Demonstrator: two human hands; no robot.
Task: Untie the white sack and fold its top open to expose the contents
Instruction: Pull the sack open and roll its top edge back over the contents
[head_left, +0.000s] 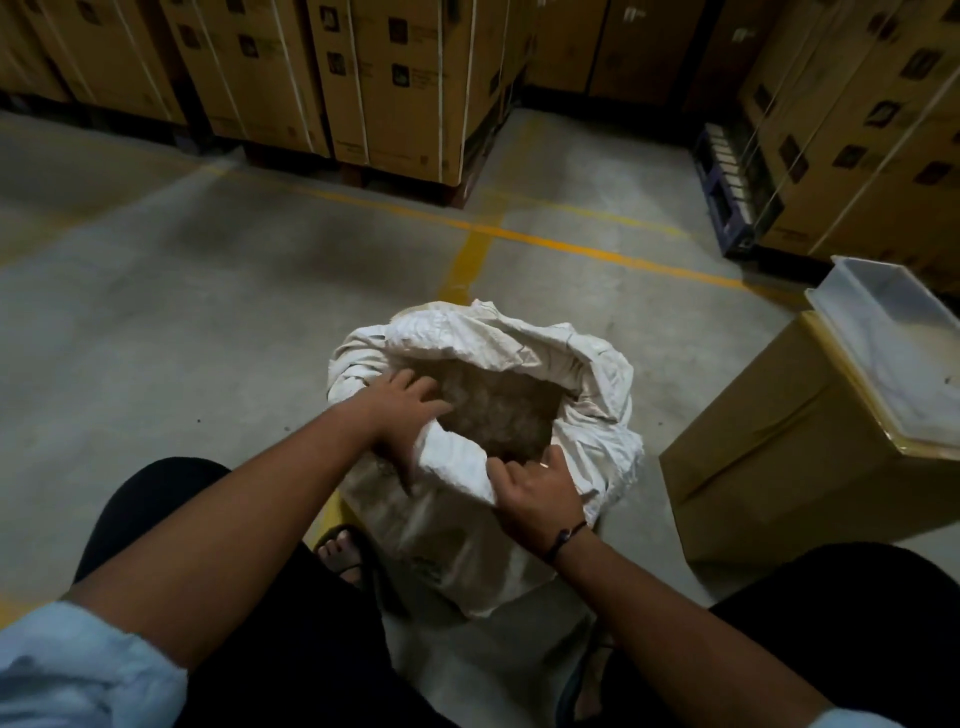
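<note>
on concrete floor (208, 322), open white sack (519, 343) between gripping hands

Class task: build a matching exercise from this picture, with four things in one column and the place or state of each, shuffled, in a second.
Column one:
1 white sack
2 left hand
3 right hand
4 clear tray

Column two:
A on the cardboard box
B grips the sack's near rim
C top open, brownish contents showing
D holds the sack's left rim, fingers inside the mouth

Pairs: 1-C, 2-D, 3-B, 4-A
</note>
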